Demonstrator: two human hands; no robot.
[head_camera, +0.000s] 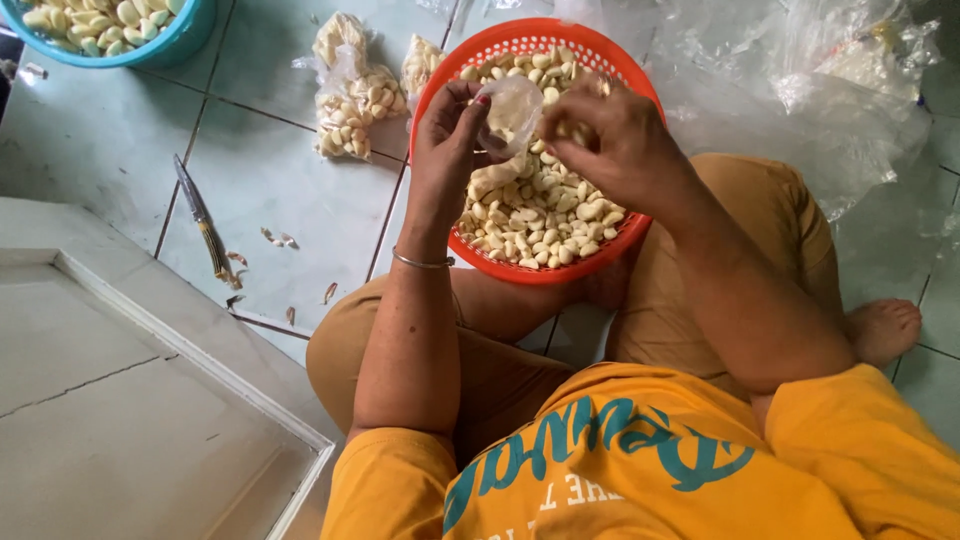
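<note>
The blue basin (150, 45) is running off the top edge. The right hand (610, 145) is hiding part of the small clear bag (512, 108), and whatever its fingers are pinching is staying out of sight.

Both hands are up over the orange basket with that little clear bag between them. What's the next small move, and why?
Probably drop the cloves in the right hand into the clear bag. The left hand holds the bag's mouth up over the orange basket, and the right hand's pinched fingers sit right at its opening. Filled bags already lie on the floor beside the basket.
</note>
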